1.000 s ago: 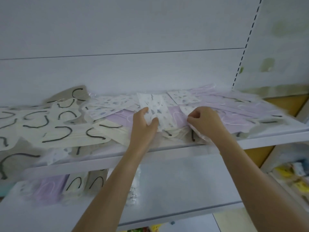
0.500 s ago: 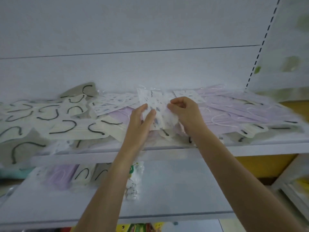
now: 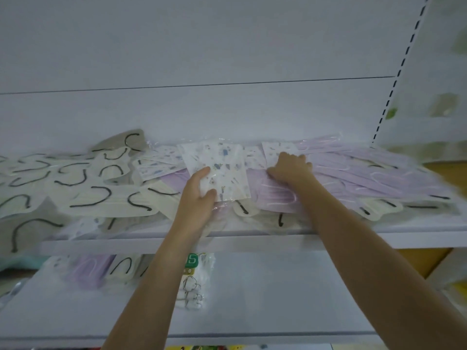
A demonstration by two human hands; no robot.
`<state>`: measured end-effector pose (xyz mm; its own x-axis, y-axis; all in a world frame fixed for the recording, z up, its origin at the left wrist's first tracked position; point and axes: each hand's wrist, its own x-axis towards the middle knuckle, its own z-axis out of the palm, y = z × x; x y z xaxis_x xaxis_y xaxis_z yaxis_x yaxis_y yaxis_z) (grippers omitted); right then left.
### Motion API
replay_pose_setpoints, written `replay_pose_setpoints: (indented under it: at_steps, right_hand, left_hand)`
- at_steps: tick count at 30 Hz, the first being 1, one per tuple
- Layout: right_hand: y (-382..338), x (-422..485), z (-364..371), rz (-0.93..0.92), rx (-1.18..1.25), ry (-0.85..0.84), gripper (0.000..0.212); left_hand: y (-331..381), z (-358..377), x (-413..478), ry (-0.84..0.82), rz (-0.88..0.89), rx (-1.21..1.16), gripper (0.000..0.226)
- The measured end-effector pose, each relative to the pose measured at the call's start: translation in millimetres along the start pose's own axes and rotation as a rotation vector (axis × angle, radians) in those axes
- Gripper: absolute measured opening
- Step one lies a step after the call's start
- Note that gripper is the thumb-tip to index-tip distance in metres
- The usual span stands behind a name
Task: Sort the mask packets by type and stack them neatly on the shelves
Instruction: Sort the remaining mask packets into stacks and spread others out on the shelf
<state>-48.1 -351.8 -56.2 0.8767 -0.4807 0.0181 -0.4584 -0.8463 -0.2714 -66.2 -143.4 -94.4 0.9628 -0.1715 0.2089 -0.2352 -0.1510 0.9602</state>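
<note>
Mask packets (image 3: 83, 195) are heaped unsorted on the upper shelf (image 3: 252, 239). One patterned packet (image 3: 217, 168) is pinched by the left hand (image 3: 199, 195); whether the right hand (image 3: 290, 168) grips the lilac packets (image 3: 366, 173) cannot be told. Edges should be squared with like prints.

2 slim bare forearms (image 3: 156, 286) reach frame's bottom edge; left hand (image 3: 199, 190), right hand (image 3: 290, 168) bare too.

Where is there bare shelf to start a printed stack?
Lower shelf: bare from the green-labelled pack rightward. Upper shelf is crowded across: cream packets left, printed packets centre, lilac packets right; only its front lip is free.
</note>
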Motion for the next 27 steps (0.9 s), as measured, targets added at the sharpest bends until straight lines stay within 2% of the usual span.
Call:
replay_pose_setpoints:
  at_steps: [4,6,9,10,13,14,15,17,18,20,23,25,27]
  right_hand:
    - [1.3,2.0,14.1,-0.065,-0.026,0.243,0.029]
    - [1.5,4.5,13.3,-0.120,0.114,0.339,0.028]
    - [-5.7,-4.6,10.6,-0.364,0.484,0.408,0.025]
    - [-9.4,-10.8,9.9,-0.476,0.577,0.354,0.022]
    - [-18.9,-30.2,13.8,-0.795,0.649,0.021,0.016]
    - [-20.4,-34.2,15.9,-0.850,0.644,-0.067,0.016]
    - [-21.3,-36.2,16.9,-0.870,0.658,-0.114,0.017]
    - [-22.0,-33.9,15.7,-0.818,0.736,-0.056,0.020]
    - [-20.9,-29.0,15.1,-0.759,0.716,0.048,0.024]
    - [-16.3,-18.2,15.2,-0.613,0.484,0.213,0.036]
    - [-9.7,-7.8,19.4,-0.464,0.081,0.070,0.051]
    - [-10.0,-6.6,22.9,-0.419,-0.026,0.020,0.054]
    - [-10.4,-5.7,23.3,-0.376,-0.023,0.077,0.048]
  left_hand:
    - [-5.9,1.4,6.5,0.019,-0.061,-0.029,0.048]
    - [-10.2,1.8,9.9,0.041,-0.123,-0.104,0.048]
    - [-2.1,5.6,7.3,0.065,-0.183,-0.216,0.040]
    - [1.0,7.1,6.8,0.067,-0.200,-0.238,0.041]
    - [4.5,8.5,7.6,0.067,-0.192,-0.195,0.082]
    - [4.7,8.5,7.3,0.072,-0.166,-0.146,0.089]
    - [5.0,7.4,6.5,0.073,-0.136,-0.081,0.083]
    - [6.8,7.4,3.8,0.104,-0.055,0.011,0.053]
    - [3.5,7.5,4.4,0.111,-0.034,0.013,0.049]
    - [1.6,5.4,3.7,0.079,-0.015,-0.029,0.059]
    - [1.1,4.6,2.4,0.064,-0.037,-0.020,0.079]
    - [4.2,5.7,0.4,0.084,-0.029,0.036,0.066]
    - [5.2,7.7,-0.4,0.090,-0.046,0.070,0.057]
